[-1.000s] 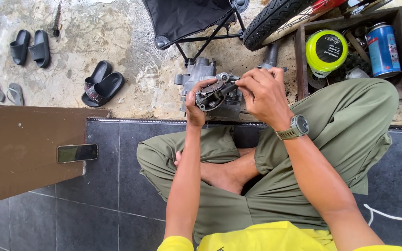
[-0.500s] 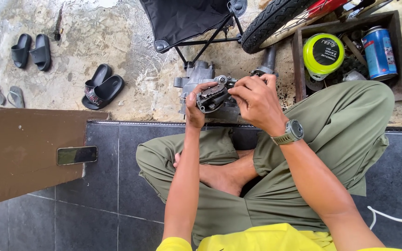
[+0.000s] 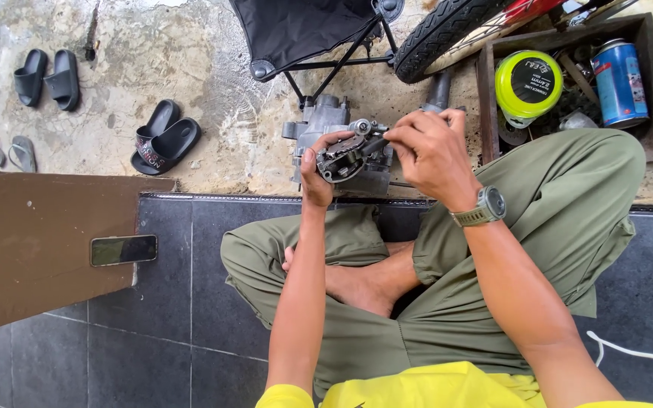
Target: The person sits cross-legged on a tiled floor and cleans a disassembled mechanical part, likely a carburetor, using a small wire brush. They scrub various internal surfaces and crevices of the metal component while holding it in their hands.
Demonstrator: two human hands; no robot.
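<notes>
I sit cross-legged in olive trousers on dark tiles. My left hand (image 3: 316,172) grips a small grey metal engine part (image 3: 344,157) from below and holds it up. My right hand (image 3: 431,151), with a watch on its wrist, pinches the right end of that part with its fingertips. Just beyond the part, a larger grey engine casing (image 3: 324,119) lies on the concrete floor.
A wooden crate (image 3: 487,91) at the right holds a yellow-green tin (image 3: 527,83) and a blue spray can (image 3: 620,72). A tyre (image 3: 447,32) and a folding chair (image 3: 304,30) stand behind. Black sandals (image 3: 164,136) lie left. A phone (image 3: 123,250) rests on a brown board (image 3: 32,249).
Both hands stay on the metal part. My right hand's fingers have shifted slightly along its right end; the view has barely moved.
</notes>
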